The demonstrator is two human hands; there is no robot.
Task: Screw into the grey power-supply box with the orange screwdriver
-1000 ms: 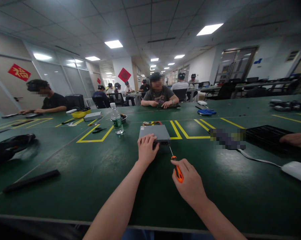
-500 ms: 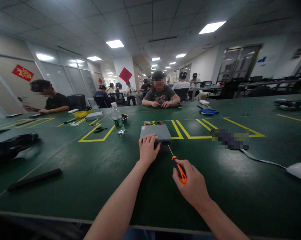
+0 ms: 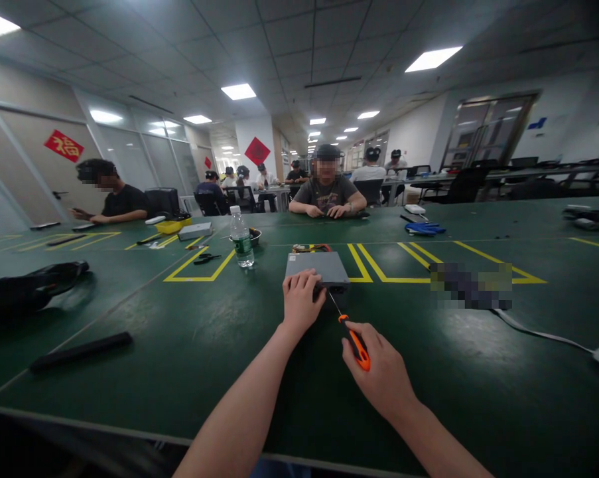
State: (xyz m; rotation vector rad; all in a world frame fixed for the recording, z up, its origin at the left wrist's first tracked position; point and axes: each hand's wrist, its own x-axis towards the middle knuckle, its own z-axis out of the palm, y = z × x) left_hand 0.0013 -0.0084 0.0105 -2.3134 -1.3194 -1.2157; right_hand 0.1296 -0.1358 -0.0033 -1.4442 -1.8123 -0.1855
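Note:
A grey metal computer power supply (image 3: 324, 264) lies flat on the green table, coloured wires (image 3: 312, 248) showing behind it. My left hand (image 3: 303, 300) grips its near left part, fingers over the top face and thumb at the front side. Closed around an orange and black screwdriver (image 3: 357, 346) is my right hand (image 3: 379, 365). The thin shaft points up and left toward the front side of the power supply, by a dark socket. Whether the tip touches a screw there is too small to tell.
A water bottle (image 3: 242, 239) stands left of the power supply, before a metal bowl (image 3: 254, 237). A black bar (image 3: 81, 352) and a black bag-like object (image 3: 35, 285) lie left. Blue gloves (image 3: 424, 228) and a blurred item with a cable (image 3: 542, 332) lie right. A person (image 3: 328, 192) sits opposite.
The view has swung slightly left. Against the power supply, the screwdriver tip has shifted a little left along the front side. Both hands keep their hold.

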